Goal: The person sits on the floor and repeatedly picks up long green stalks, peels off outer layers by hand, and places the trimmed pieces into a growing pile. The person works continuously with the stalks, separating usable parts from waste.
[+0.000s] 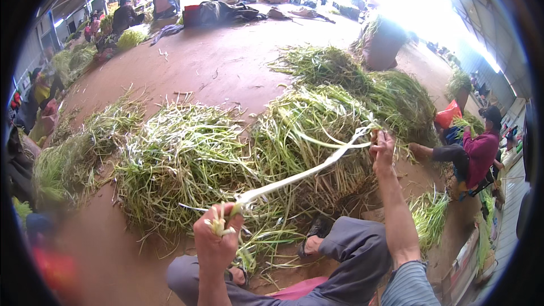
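Note:
A long pale plant stalk (293, 180) stretches across the space above my lap, slanting up to the right. My left hand (217, 231) is shut around its lower end, with short pale stem ends poking out of the fist. At its leafy far end, my right hand (383, 149) grips it between thumb and fingers. Behind the stalk lies a big heap of green stalks (310, 136) with tangled leaves. Another heap of loose green stalks (182, 148) spreads beyond my left hand. Some loose stalks (272, 238) lie between my feet.
More plant piles stand at the left (72, 174) and at the back right (327, 66). A small green bundle (430, 216) lies beside my right forearm. A seated person (480, 153) handles stalks at the right. Several people sit farther off near dark cloth (229, 12) on the brown floor (187, 66).

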A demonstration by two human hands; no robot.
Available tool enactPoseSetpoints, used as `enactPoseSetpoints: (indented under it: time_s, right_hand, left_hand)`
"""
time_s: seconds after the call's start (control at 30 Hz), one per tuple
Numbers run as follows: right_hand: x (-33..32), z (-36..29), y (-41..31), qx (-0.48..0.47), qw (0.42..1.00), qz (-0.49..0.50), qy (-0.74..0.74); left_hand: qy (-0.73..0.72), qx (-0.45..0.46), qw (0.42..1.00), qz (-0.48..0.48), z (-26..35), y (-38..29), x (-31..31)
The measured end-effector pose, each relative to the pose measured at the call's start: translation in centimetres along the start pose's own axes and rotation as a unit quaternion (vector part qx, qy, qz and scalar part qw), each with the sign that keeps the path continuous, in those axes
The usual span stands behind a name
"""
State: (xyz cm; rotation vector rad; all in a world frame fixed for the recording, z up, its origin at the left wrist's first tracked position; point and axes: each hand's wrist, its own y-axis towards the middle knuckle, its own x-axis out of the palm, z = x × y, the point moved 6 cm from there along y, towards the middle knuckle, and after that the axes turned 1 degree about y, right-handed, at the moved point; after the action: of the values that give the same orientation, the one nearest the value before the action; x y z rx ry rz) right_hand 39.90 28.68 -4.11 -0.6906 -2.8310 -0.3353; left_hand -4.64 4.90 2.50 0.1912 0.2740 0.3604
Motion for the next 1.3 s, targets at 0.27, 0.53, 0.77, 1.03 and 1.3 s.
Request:
enactPoseSetpoints:
  time_s: [0.27, 0.53, 0.77, 1.03, 1.3]
  right_hand:
    - [-2.2, -0.5, 1.0, 0.008, 0.995, 0.097, -0.015]
    - [14.4, -0.6, -16.2, 0.084, 0.738, -0.545, -0.389]
    - [19.7, -2.8, -25.4, 0.236, 0.725, -0.636, -0.120]
    - [20.1, -4.2, -25.8, 0.224, 0.733, -0.639, 0.071]
    - [18.9, -5.4, -24.2, 0.008, 0.742, -0.639, -0.205]
  left_hand:
    - [-0.085, -0.024, 0.994, 0.066, -0.2, 0.0, -1.4]
    - [-0.123, -0.010, 0.989, 0.079, -0.3, 0.2, 1.0]
    - [-0.008, 0.051, 0.999, 0.016, 0.4, 0.1, 3.5]
    - [0.069, 0.098, 0.992, -0.044, 0.6, -0.1, 3.7]
    - [0.023, 0.047, 0.998, 0.047, -0.4, -0.1, 2.2]
